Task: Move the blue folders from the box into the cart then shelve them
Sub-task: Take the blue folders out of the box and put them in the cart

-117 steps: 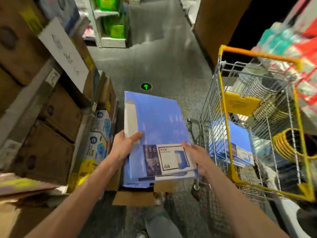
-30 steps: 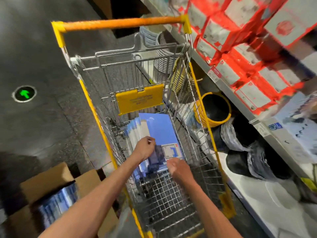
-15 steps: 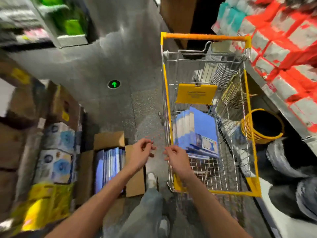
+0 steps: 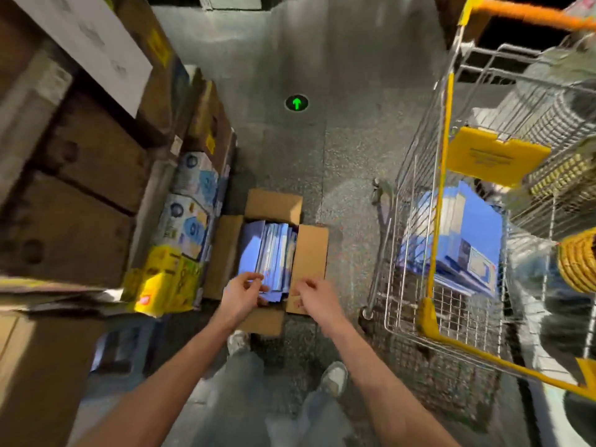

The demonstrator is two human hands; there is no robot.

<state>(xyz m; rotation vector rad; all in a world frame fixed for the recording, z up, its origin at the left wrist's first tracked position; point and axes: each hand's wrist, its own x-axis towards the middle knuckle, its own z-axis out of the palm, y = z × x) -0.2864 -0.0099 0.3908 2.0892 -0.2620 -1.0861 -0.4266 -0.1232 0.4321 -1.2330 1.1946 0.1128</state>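
Note:
An open cardboard box [image 4: 310, 253] sits on the floor with several blue folders [image 4: 274, 246] standing on edge inside. My left hand [image 4: 242, 295] reaches over the box's near end, its bent fingers at the folders' near edges; a grip is unclear. My right hand [image 4: 317, 296] hovers loosely curled above the right flap and holds nothing. To the right stands the wire cart [image 4: 438, 201] with yellow trim, and a stack of blue folders [image 4: 477, 227] lies flat in its basket.
Brown cartons [image 4: 80, 188] and yellow packs [image 4: 164, 285] are stacked on the left, close to the box. A green arrow [image 4: 296, 103] marks the grey floor ahead. A yellow coiled item [image 4: 577, 266] lies beyond the cart. My shoes [image 4: 333, 377] stand just behind the box.
Both hands left the folders in the cart and swung left to the box. They now hang over its near end, lower and closer to the folders than half a second ago.

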